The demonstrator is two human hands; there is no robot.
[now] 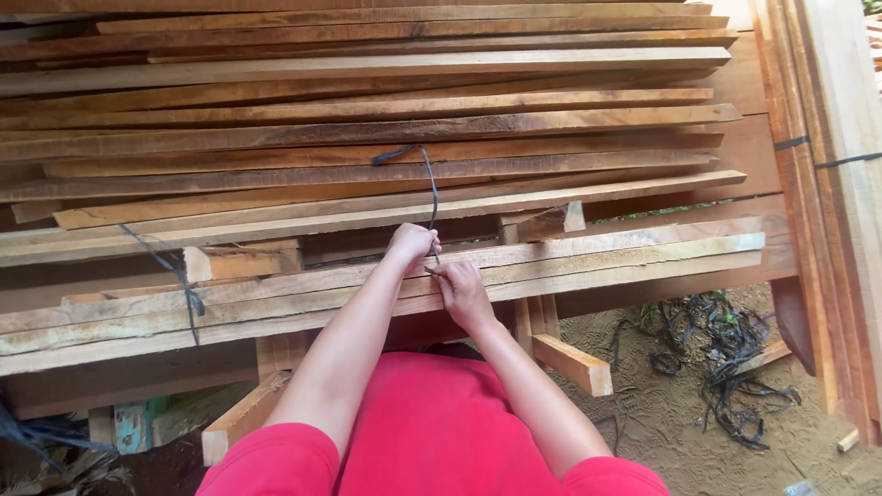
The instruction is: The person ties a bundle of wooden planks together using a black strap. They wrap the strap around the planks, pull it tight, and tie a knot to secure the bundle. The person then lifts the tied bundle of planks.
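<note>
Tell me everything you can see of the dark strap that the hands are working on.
The dark strap is a thin, flat band, black or dark grey, plastic by its look. It runs up from the hands over the near slats of the stacked wood slats, and its loose end kinks leftward. The left hand is closed around it; the right hand pinches its lower part just below.

Tangled black straps (pixel 726 367) on sand (lower right).

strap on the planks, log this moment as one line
left hand: grips strap | right hand: at strap's lower end | strap: runs up over planks | second strap: tied, left
</note>
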